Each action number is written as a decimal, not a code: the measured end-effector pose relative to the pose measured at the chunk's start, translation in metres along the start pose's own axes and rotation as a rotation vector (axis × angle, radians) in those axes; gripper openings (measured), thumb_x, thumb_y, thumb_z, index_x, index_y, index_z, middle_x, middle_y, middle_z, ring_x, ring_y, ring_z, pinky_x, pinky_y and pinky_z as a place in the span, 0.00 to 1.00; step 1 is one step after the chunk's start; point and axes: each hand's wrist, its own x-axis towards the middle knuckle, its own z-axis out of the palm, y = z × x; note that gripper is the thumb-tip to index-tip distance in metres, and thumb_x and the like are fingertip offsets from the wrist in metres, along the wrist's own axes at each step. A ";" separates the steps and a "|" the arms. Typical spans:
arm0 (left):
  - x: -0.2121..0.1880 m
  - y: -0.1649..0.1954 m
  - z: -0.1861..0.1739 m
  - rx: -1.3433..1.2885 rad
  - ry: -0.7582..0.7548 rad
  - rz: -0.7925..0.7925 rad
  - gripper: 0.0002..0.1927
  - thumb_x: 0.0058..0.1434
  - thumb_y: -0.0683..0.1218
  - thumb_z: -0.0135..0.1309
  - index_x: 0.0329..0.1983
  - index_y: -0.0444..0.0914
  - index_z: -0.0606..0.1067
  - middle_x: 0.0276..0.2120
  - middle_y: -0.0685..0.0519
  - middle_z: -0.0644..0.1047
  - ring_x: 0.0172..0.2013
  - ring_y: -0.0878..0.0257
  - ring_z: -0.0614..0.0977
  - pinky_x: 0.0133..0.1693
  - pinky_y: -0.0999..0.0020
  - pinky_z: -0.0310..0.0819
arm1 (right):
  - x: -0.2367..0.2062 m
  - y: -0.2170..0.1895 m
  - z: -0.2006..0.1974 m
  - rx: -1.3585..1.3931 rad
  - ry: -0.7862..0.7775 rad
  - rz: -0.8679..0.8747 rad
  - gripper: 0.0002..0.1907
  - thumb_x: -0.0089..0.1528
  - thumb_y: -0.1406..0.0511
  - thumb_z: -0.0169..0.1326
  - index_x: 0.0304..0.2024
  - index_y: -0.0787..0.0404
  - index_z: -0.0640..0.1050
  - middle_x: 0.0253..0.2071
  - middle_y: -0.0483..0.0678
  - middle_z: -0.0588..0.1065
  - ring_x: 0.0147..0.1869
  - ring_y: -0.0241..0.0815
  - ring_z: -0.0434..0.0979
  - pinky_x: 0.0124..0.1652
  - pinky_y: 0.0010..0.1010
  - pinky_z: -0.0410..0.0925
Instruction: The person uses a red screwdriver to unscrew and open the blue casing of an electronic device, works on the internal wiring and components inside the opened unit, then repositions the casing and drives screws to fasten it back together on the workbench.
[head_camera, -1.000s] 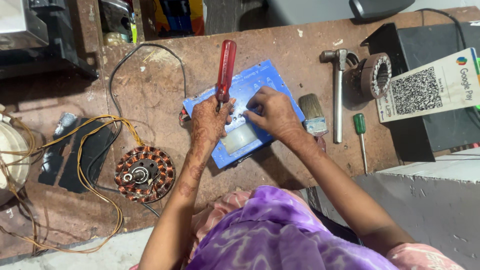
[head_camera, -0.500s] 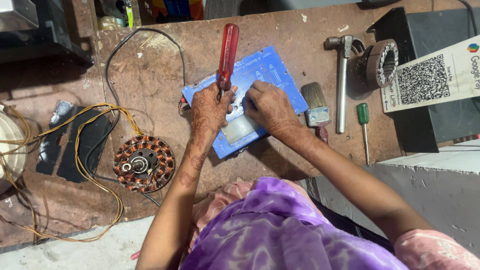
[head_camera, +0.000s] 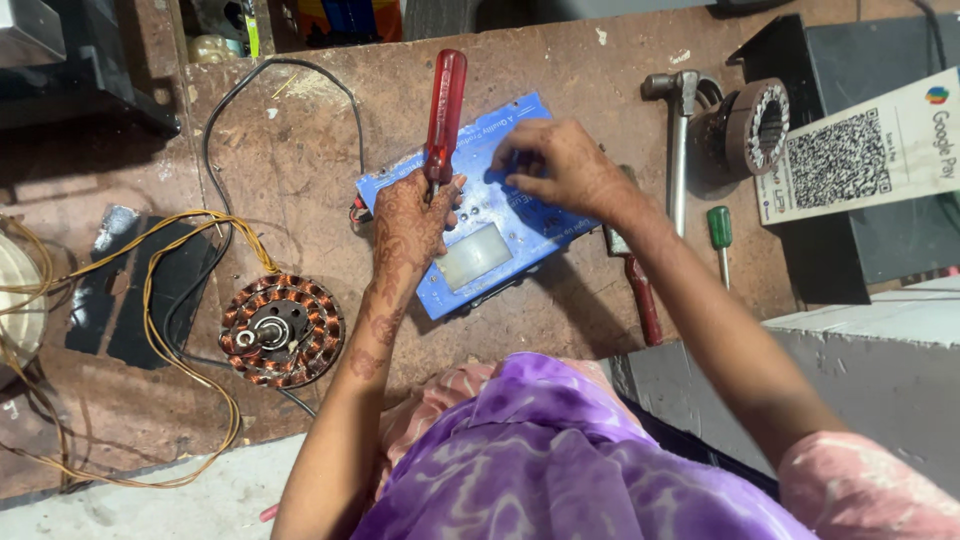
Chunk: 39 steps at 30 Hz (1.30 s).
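Left hand (head_camera: 412, 222) is wrapped around the shaft end of a red-handled screwdriver (head_camera: 445, 105), closed grip, handle sticking up toward the far side. Tip is down on the blue panel (head_camera: 480, 262), hidden under the fingers.

Right hand (head_camera: 555, 165) is on the far right part of the same panel, fingers curled and pinching at something small there; can't tell what, or whether it actually holds anything.

The panel lies flat, mid-bench, tilted, with a pale rectangular window near its centre. It sits on the worn brown workbench (head_camera: 300, 150).

Left of the panel: copper-wound motor stator (head_camera: 281, 331), with yellow wires (head_camera: 150, 300) looping around it and a black cable (head_camera: 215, 150) running far-left.

Right of the panel: hammer (head_camera: 680, 130), a round motor part (head_camera: 755, 125) just beside it, a green-handled screwdriver (head_camera: 720, 235), and a red-handled tool (head_camera: 640, 295) partly under the right forearm.
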 end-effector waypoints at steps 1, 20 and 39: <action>-0.001 0.001 -0.001 -0.011 0.002 0.007 0.15 0.64 0.52 0.59 0.43 0.36 0.79 0.27 0.56 0.81 0.21 0.74 0.79 0.16 0.75 0.72 | -0.005 -0.005 0.004 -0.026 -0.002 0.051 0.08 0.58 0.65 0.66 0.39 0.58 0.83 0.40 0.45 0.79 0.44 0.42 0.82 0.48 0.36 0.77; 0.004 -0.014 -0.002 -0.041 0.010 0.080 0.16 0.63 0.54 0.59 0.41 0.35 0.78 0.23 0.55 0.80 0.15 0.71 0.76 0.15 0.72 0.70 | -0.002 -0.019 0.073 -0.297 0.138 0.119 0.05 0.52 0.69 0.59 0.31 0.63 0.78 0.36 0.55 0.75 0.43 0.59 0.78 0.44 0.48 0.73; 0.006 -0.010 0.000 0.001 -0.019 -0.106 0.15 0.63 0.53 0.60 0.43 0.36 0.80 0.25 0.55 0.80 0.18 0.71 0.76 0.17 0.73 0.70 | -0.007 -0.030 0.050 -0.030 0.238 0.187 0.14 0.51 0.64 0.71 0.33 0.62 0.79 0.33 0.51 0.77 0.36 0.49 0.80 0.37 0.38 0.74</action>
